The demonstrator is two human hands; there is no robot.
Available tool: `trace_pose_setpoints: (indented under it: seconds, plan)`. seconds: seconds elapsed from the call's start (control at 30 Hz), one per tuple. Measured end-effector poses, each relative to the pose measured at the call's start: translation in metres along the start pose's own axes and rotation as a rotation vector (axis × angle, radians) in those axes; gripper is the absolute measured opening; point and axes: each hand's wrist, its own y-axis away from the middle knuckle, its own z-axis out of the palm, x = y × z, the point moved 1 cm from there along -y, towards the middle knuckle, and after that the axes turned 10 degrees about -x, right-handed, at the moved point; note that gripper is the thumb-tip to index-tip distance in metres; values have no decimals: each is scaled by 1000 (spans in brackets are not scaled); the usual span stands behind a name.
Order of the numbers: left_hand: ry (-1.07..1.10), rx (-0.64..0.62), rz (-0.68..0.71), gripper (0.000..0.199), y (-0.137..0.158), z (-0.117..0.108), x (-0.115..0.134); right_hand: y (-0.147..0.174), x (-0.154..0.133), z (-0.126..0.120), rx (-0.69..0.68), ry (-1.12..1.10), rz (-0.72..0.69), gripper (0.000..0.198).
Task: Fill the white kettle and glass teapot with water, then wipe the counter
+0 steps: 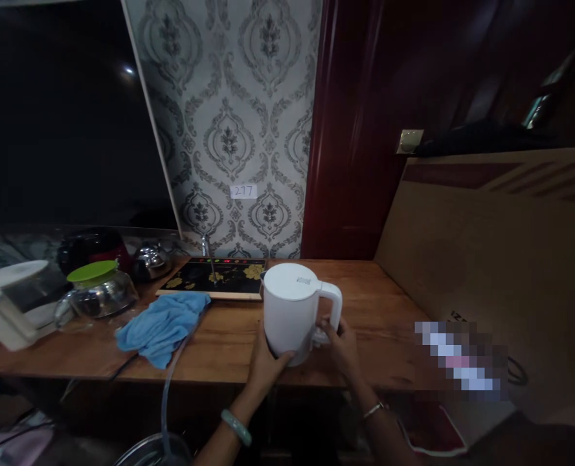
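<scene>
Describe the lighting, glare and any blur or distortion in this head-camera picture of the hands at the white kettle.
Head view: dim overall, the white kettle brightest between left hand and right hand; a small glare spot on the dark screen; wide-angle bending at the edges; a pixelated patch on the cardboard.

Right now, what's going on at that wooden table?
A person has both hands on a white kettle standing near the front edge of the wooden table. The left hand cups its lower side and the right hand grips the base of its handle. A blue cloth lies to the left, a glass pot beyond it.
</scene>
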Motion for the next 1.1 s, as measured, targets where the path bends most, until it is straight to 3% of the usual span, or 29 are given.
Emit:
trace_pose_setpoints:
  seconds: [0.13, 0.37, 0.83, 1.1]
  plan:
    - [-31, 31, -43, 102, -1, 1, -6, -17, -10, 6, -64, -106, 50, 47]
    - [-13, -20, -37, 98, -22, 7, -4, -34, -13, 11, 110, -126, 14, 51]
    - [75, -189, 25, 95, -86, 81, 27, -89, -7, -56, 288, 25, 22, 56]
    - [144, -211, 64, 103, -106, 112, 39, -111, -4, -96, 235, 125, 41, 53]
